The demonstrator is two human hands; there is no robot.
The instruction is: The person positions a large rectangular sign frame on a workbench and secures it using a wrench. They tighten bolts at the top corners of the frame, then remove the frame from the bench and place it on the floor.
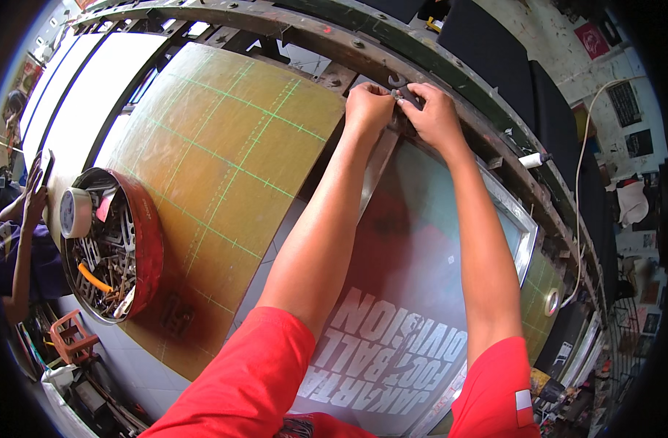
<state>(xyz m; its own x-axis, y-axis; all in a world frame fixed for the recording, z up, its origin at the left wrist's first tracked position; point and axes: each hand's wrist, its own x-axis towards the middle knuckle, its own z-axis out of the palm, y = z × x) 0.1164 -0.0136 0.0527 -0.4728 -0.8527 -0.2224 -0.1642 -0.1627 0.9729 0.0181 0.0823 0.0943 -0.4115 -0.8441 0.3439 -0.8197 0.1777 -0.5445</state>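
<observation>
Up at the far rail (450, 62), both hands meet on a small dark metal wrench (399, 82); the left hand (368, 108) pinches a tiny fitting beside it with fingers curled, the right hand (436, 115) closes round the handle; below them lies a framed mesh screen (421, 241), smooth and greyish, with pale lettering; left of it, a mustard board (224, 160) gridded in green; further left, a round red tin (148, 241) of jumbled metal tools.

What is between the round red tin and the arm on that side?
In the head view, a brownish board with green grid lines lies between the red tin and the left arm.
</observation>
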